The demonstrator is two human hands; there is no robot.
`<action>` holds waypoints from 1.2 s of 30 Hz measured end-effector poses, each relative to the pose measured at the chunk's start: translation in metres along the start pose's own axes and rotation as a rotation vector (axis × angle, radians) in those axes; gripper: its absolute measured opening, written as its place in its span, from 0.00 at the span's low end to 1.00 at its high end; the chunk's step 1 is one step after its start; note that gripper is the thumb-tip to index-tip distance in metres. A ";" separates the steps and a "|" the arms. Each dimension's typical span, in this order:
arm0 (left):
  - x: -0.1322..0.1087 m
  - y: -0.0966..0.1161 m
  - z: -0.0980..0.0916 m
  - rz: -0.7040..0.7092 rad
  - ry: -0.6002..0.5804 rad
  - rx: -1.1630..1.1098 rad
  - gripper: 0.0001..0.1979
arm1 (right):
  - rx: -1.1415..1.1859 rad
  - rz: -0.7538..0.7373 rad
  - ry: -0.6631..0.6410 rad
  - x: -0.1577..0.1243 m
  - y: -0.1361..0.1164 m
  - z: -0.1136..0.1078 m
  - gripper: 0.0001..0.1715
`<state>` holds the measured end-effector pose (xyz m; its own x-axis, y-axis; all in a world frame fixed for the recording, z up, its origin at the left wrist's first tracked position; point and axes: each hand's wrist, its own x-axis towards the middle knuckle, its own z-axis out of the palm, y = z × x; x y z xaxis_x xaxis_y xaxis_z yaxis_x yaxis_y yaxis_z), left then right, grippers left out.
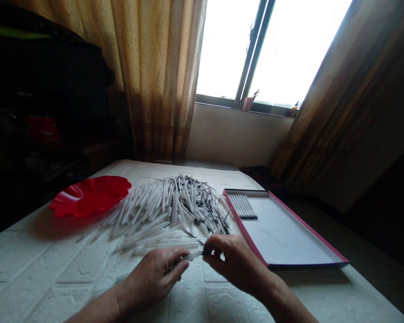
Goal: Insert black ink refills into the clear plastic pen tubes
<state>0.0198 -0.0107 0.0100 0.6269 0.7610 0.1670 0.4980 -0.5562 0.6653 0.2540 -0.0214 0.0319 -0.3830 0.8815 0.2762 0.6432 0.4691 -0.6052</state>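
Left hand (155, 274) and right hand (234, 264) curl closed, pinching a thin white plastic tube (192, 256) near me. It looks light, stiff and a bit slippery, so I pinch it at each end.
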 end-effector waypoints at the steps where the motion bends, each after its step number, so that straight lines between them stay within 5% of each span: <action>1: 0.000 0.000 0.000 0.000 -0.001 0.006 0.17 | -0.003 -0.002 -0.001 0.000 0.000 0.001 0.06; 36: -0.001 -0.005 0.000 0.073 0.010 0.056 0.20 | -0.004 -0.209 0.072 -0.001 0.005 0.007 0.07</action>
<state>0.0170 -0.0085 0.0061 0.6567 0.7209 0.2214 0.4838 -0.6279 0.6096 0.2530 -0.0203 0.0237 -0.4595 0.7668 0.4481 0.5575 0.6418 -0.5266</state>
